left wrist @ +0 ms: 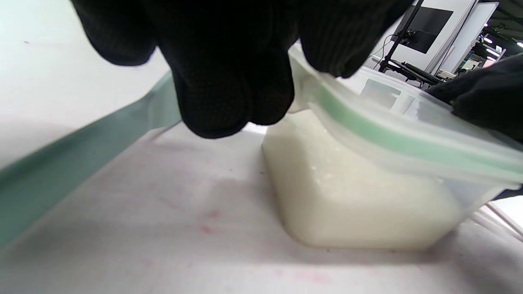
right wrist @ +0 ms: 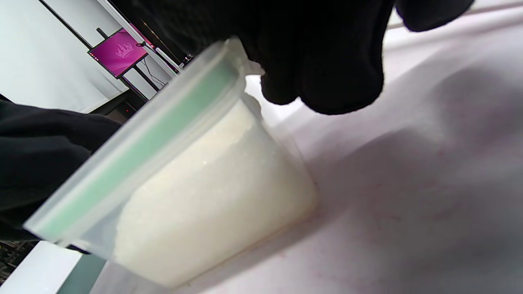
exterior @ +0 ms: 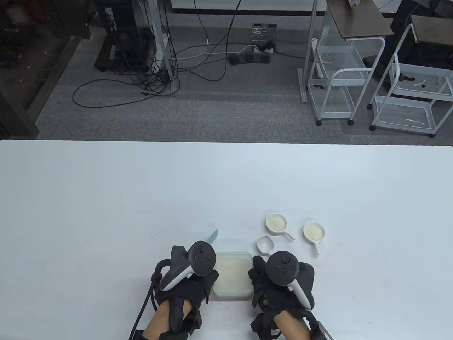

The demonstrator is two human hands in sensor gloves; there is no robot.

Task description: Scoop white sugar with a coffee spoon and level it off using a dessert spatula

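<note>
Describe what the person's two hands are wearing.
Both the left hand and the right hand wear black knitted sensor gloves. Each carries a tracker on its back: a dark round head with small buttons and a white handle. A black cable runs from the left wrist. No sleeves show.

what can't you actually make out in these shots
- Left hand fingers: table view, the tracker covers them.
- Spatula: table view, only its tip shows past the left hand.
- Container lid: both wrist views, whether it is sealed or lifting.
- Small dishes: table view, contents too small to name.
</note>
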